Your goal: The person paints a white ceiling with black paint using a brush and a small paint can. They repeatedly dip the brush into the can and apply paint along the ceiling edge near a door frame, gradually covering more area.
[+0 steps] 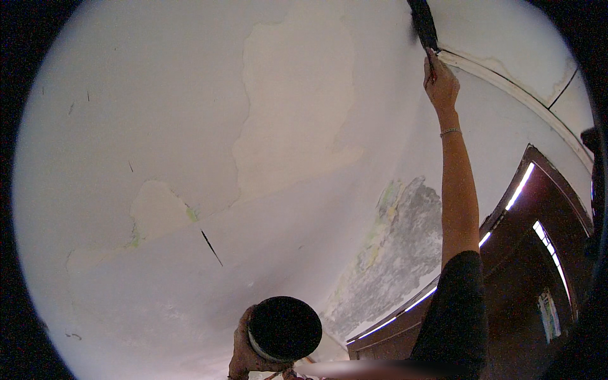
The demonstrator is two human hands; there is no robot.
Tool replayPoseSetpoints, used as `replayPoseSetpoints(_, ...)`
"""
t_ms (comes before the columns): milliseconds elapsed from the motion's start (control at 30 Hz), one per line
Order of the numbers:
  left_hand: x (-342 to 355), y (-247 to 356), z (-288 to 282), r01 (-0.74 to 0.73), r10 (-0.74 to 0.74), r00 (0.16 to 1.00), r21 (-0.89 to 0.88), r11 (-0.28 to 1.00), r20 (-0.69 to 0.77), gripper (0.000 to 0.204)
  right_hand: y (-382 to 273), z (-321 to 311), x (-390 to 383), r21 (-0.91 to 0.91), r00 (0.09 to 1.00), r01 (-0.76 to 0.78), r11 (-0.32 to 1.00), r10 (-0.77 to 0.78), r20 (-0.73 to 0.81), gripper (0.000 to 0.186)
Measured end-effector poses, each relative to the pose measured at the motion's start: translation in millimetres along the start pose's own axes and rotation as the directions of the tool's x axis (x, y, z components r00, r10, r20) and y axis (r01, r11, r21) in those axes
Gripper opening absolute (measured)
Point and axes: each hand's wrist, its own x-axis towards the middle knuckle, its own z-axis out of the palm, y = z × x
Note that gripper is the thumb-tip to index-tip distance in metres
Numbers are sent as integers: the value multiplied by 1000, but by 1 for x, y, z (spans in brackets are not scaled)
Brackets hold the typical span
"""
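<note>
My right hand (pixel 440 85) is raised high at the upper right, shut on the handle of a dark paintbrush (pixel 423 24) whose head presses on the white wall (pixel 190 114) near the ceiling edge. A thin bracelet circles that wrist. My left hand (pixel 244 351) is low at the bottom centre, gripping a round dark container (pixel 285 328) seen from beneath, its underside facing the camera. What the container holds is hidden.
Large patches of peeled, cream-coloured plaster (pixel 297 107) and a grey, stained patch (pixel 396 253) mark the wall. A thin crack (pixel 212 247) runs below the peeling. A dark brown door frame (pixel 532 253) with bright slits stands at the right. The ceiling moulding (pixel 506 85) curves above.
</note>
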Motion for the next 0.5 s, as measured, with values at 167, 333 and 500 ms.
replayPoseSetpoints(167,3,1,5,66,-65,998,-81,995,12,141,29,11,-37,-71,957,-159,985,172,233,28)
replayPoseSetpoints(333,0,-8,-2,-94,94,996,-7,996,-8,139,44,1,-59,-60,952,-172,983,181,248,26)
replayPoseSetpoints(500,7,13,2,-6,6,1000,-10,1000,-15,139,36,6,-44,68,994,-108,992,105,36,26)
